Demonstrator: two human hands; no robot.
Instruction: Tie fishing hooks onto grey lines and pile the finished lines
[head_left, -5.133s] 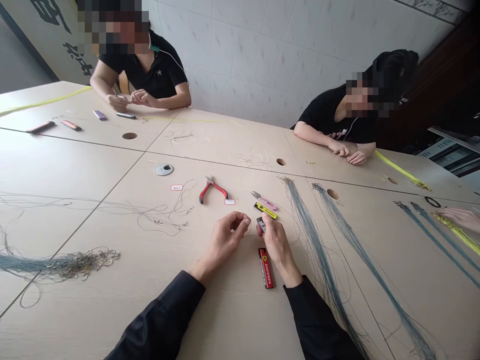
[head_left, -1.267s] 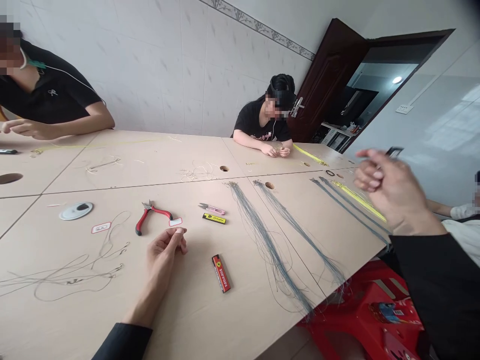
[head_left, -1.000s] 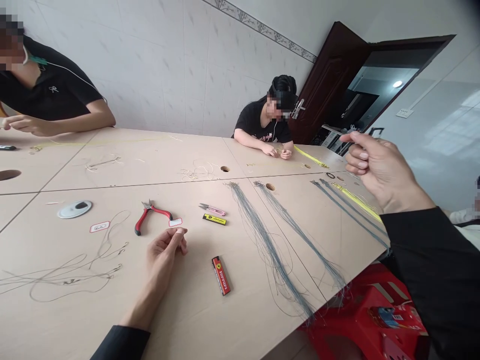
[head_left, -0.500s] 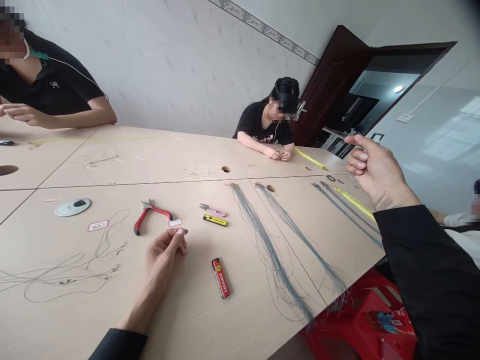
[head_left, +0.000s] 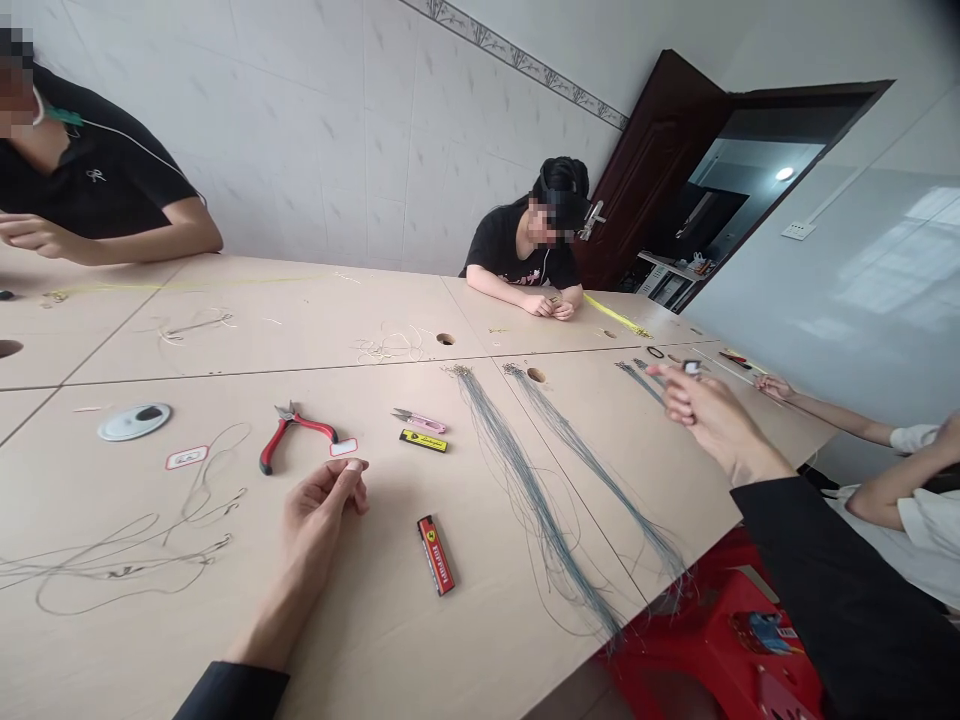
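Observation:
My left hand (head_left: 324, 505) rests on the table (head_left: 360, 640), thumb and fingertips pinched together on something too small to make out. It lies just below the red-handled pliers (head_left: 289, 435) and left of the red lighter (head_left: 436, 555). My right hand (head_left: 705, 410) is stretched out to the right above the table's right part, its fingers pinched on a small dark and silver object (head_left: 691, 368). Two long bundles of grey-blue line (head_left: 536, 500) lie between my hands.
Pink snips (head_left: 420, 420) and a yellow lighter (head_left: 424, 441) lie above the red lighter. Loose line with hooks (head_left: 135, 555) lies at the left, near a round silver cap (head_left: 133, 421). Three other people sit around the table. A red stool (head_left: 712, 650) stands below the edge.
My right hand has come down from shoulder height to just above the table's right part, still pinching the small object. My left hand has stayed put. The view turned slightly right.

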